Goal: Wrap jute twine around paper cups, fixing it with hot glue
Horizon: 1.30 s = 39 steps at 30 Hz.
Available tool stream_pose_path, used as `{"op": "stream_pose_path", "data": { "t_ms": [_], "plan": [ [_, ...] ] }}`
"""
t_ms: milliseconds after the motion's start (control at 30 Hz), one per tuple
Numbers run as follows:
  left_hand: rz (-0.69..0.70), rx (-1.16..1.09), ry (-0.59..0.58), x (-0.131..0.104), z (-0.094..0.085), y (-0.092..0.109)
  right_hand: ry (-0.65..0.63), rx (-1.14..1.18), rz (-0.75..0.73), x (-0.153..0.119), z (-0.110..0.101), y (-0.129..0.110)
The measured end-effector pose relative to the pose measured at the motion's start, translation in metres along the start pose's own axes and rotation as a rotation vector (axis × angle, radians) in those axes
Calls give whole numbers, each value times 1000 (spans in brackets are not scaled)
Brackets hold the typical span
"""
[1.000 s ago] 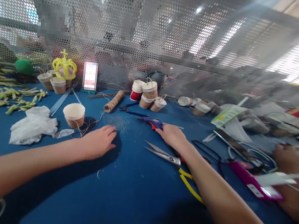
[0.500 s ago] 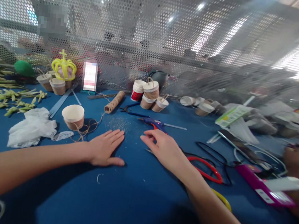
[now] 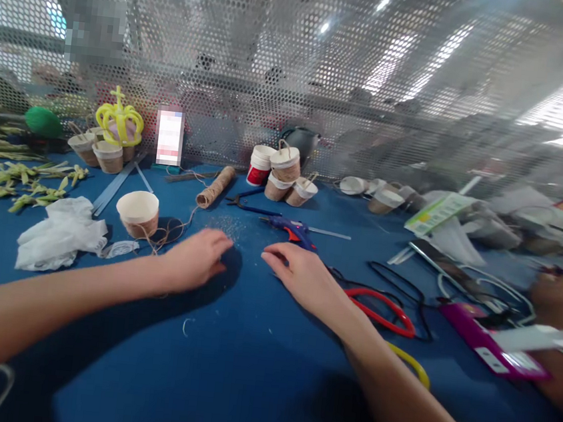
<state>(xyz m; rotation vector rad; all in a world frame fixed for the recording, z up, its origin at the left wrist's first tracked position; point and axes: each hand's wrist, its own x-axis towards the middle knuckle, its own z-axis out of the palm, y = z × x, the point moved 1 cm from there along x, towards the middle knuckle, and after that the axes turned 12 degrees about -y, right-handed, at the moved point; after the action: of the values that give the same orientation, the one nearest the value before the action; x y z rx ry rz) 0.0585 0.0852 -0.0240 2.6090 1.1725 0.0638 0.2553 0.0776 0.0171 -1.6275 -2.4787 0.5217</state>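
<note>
My left hand (image 3: 198,261) hovers just over the blue table, fingers curved downward and thumb a little apart. Nothing shows in it. Small pale crumbs (image 3: 224,225) lie just beyond its fingertips. Facing it, my right hand (image 3: 300,270) rests on its side, loosely curled, with a gap between thumb and forefinger and nothing visible inside. Behind the right hand lies a blue glue gun (image 3: 287,228) with a clear stick in its back. A twine-wrapped paper cup (image 3: 137,215) stands beyond my left forearm, loose twine (image 3: 171,233) trailing from it toward a twine roll (image 3: 215,187).
By my right wrist are a red loop handle (image 3: 386,310) and a yellow one (image 3: 411,364). A purple power strip (image 3: 492,340), black cable and another person's hand (image 3: 558,300) are at right. Crumpled white cloth (image 3: 60,235) lies left. Small twine-covered buckets (image 3: 281,177) stand against the mesh.
My left hand has lifted from lying flat with spread fingers and now curls them. My right hand has shifted slightly left, its thumb and forefinger a little closer together.
</note>
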Motion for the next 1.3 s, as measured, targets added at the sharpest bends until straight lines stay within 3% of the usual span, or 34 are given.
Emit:
{"op": "stream_pose_path", "data": {
  "t_ms": [100,200,433,600,733,933,1033,1100,1133,1200,1300],
  "plan": [
    [-103,-63,70,27,-11,-21,-11,6,-17,2,3,-3],
    [-147,-129,89,46,-10,-31,-19,13,-19,1,4,-1],
    [-228,-293,46,63,-3,-38,-28,29,-41,1,6,1],
    [-226,-497,87,67,-15,-45,-11,39,-58,0,5,2],
    [-177,-731,223,57,-38,-37,6,48,-65,0,4,5],
    [-49,-993,347,42,-83,-5,6,66,-50,1,4,7],
    [148,-1223,370,39,-98,11,4,72,-41,2,4,8],
    [215,-1088,357,43,-97,14,2,76,-39,3,4,9],
    [185,-933,344,46,-92,12,1,79,-40,2,4,9],
    [-16,-513,244,57,-73,1,1,85,-42,2,5,9],
    [-161,-398,158,74,-40,-25,-2,89,-46,0,5,8]
  ]
}}
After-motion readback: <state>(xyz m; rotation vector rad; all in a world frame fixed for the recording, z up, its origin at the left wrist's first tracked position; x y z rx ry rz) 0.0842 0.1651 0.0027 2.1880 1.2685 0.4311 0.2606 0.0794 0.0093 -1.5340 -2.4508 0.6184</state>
